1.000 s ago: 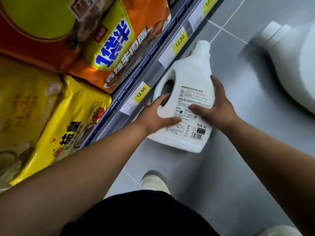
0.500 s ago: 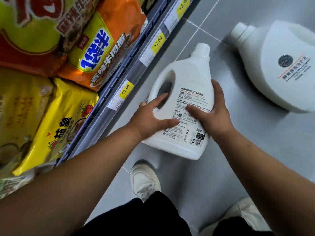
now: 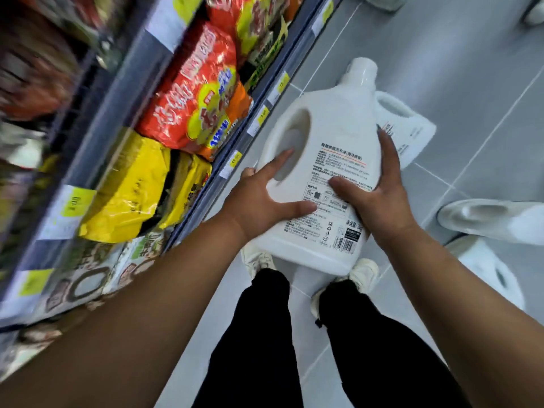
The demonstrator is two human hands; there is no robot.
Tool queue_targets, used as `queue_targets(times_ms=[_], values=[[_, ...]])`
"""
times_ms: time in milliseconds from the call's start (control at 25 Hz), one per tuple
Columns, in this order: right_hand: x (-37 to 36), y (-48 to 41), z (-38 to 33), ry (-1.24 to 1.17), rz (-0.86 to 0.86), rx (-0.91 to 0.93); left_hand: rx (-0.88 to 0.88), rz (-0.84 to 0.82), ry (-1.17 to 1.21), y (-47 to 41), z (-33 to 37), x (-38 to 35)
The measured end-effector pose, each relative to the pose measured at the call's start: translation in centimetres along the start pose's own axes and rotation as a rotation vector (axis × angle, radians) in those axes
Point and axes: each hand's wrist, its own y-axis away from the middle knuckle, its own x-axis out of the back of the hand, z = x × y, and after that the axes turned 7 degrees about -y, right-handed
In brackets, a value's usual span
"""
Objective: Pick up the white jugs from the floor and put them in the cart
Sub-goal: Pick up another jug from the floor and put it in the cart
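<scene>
A white jug (image 3: 329, 136) with a printed back label and a barcode is held up off the floor between both hands, cap pointing away from me. My left hand (image 3: 262, 201) grips its handle side, index finger at the handle hole. My right hand (image 3: 376, 198) clasps its right side, thumb across the label. A second white jug (image 3: 409, 128) lies on the grey floor just beyond the held one, partly hidden by it. Two more white jugs (image 3: 494, 219) (image 3: 491, 275) lie on the floor at the right. No cart is in view.
Store shelves (image 3: 232, 148) with orange and yellow noodle packs (image 3: 194, 98) and yellow price tags run along the left. My legs in black trousers and white shoes (image 3: 362, 272) stand on the grey tiled floor (image 3: 441, 54) under the jug.
The jug has risen from the floor with both hands on it, and the view has pulled back and up. More shelf, my legs and further jugs have come into sight.
</scene>
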Motion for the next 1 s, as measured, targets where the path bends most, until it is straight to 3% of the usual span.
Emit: queue_targets(times_ms=[240,520,800,1000], values=[[1.2,10.6,-16.6,-0.004,-0.064,0.103,-0.081,0.121,0.025,15.1,9.4,9.3],[0.1,19.3,-30.2,-0.008,-0.306,0.29,-0.112,0.438,0.136,30.7,14.0,14.4],[-5.2,29.3,-36.6,-0.009,-0.701,0.44,0.012,0.751,0.301,46.6,11.9,14.0],[-10.6,39.4,-36.1,0.043,-1.028,0.456,0.141,0.976,0.458,58.8,6.9,9.7]])
